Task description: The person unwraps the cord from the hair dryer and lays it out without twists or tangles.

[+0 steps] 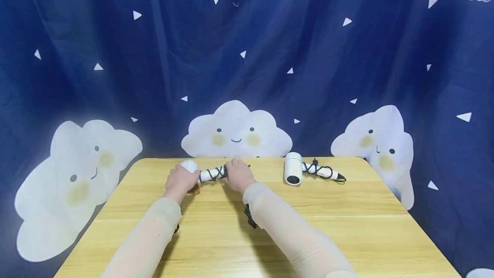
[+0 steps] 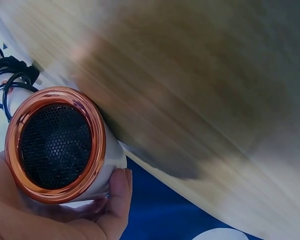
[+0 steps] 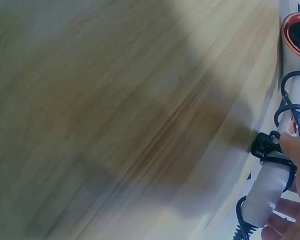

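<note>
A white hair dryer (image 1: pixel 189 165) lies toward the table's back edge, its head to the left and its handle (image 1: pixel 207 176) pointing right. My left hand (image 1: pixel 181 180) grips the head from the side. In the left wrist view the copper-coloured rim (image 2: pixel 98 135) surrounds a dark mesh grille (image 2: pixel 55 145), with fingers curled behind the body. My right hand (image 1: pixel 239 176) holds the handle near its end. A black cord is wound round that handle, and in the right wrist view its black plug (image 3: pixel 262 145) sits by my thumb.
A second white hair dryer (image 1: pixel 293 164) stands at the back right, its handle (image 1: pixel 320 170) wrapped in black cord and pointing right. The wooden table (image 1: pixel 216 235) ends at a dark blue curtain (image 1: pixel 247 76) with cloud faces.
</note>
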A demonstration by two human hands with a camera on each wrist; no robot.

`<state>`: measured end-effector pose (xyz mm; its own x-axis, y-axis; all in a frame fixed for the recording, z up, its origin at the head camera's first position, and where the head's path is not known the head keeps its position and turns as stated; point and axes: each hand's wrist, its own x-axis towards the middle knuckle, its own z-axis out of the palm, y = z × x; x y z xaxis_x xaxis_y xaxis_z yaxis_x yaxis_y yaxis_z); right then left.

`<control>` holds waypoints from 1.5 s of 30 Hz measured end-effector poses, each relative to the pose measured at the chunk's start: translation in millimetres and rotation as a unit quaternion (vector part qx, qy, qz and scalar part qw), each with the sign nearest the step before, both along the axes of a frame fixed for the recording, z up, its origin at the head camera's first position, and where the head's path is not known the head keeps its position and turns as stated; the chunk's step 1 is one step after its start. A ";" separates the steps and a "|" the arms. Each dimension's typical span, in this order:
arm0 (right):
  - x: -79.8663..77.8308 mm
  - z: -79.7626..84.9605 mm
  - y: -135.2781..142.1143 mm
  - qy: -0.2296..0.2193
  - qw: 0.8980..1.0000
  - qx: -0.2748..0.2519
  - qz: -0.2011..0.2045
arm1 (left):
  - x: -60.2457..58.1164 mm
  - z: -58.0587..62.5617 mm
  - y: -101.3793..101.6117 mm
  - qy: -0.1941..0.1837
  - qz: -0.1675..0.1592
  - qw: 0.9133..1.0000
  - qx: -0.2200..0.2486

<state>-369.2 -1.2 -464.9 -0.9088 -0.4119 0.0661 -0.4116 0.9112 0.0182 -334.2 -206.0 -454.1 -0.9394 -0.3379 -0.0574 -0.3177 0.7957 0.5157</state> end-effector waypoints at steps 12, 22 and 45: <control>1.0 -0.6 2.3 0.007 1.000 0.025 0.011 | 5.1 -1.6 1.2 -0.025 -0.019 1.000 0.003; 2.1 7.5 6.8 -0.003 0.999 0.035 0.016 | 3.6 -2.0 1.6 -0.024 -0.021 0.999 0.026; 0.6 16.4 15.9 -0.021 0.997 0.063 0.037 | 2.6 5.4 -5.1 -0.046 -0.077 0.994 0.058</control>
<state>-368.6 14.7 -448.5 -0.8764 -0.4808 -0.0268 -0.4806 0.8698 0.1115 -331.6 -211.1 -448.7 -0.9683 -0.1775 -0.1756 -0.2474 0.7754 0.5810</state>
